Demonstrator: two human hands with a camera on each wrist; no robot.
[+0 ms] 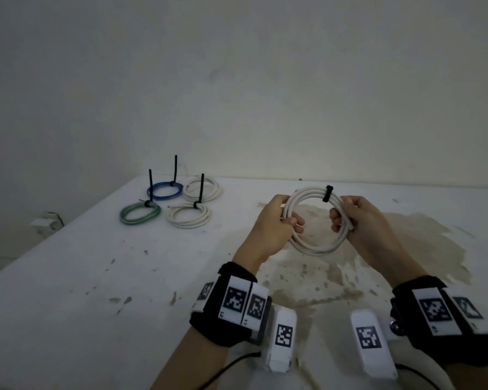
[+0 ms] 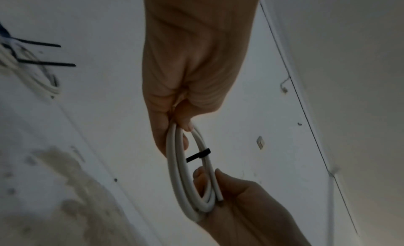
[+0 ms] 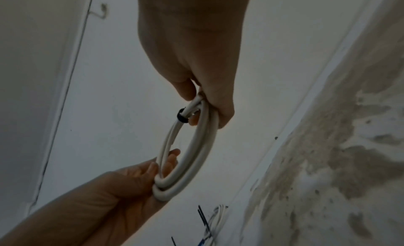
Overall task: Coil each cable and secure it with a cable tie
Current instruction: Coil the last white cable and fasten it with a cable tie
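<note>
My left hand (image 1: 275,220) and right hand (image 1: 355,218) each grip the white cable (image 1: 316,244) coil — I keep the loops stacked, tie (image 1: 328,193) snug, above the counter (image 1: 96,277).

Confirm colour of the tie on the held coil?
Black cable tie; clearest in the head view.
</note>
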